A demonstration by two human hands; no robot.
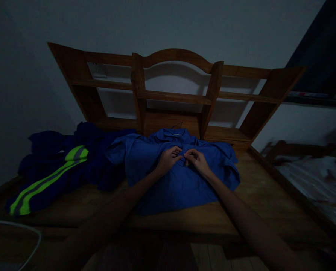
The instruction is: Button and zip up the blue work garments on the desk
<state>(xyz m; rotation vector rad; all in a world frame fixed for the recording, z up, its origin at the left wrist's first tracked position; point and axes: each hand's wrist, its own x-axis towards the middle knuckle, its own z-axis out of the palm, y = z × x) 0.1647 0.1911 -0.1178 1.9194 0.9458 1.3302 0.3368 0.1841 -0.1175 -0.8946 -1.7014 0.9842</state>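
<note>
A blue collared shirt lies spread on the wooden desk, its collar toward the back and a thin dark hanger hook showing above it. Both hands meet at the middle of the shirt front, just below the collar. My left hand has its fingers closed in a pinch on the shirt fabric. Close beside it, my right hand pinches the fabric too, fingers curled and thumb pressed in. Any button between the fingertips is too dark and small to make out.
Left of the shirt lies a crumpled dark blue garment with yellow-green and grey reflective stripes. A wooden shelf unit stands along the back against the wall. A white cable curves at the lower left. Pale bedding lies beyond the desk's right side.
</note>
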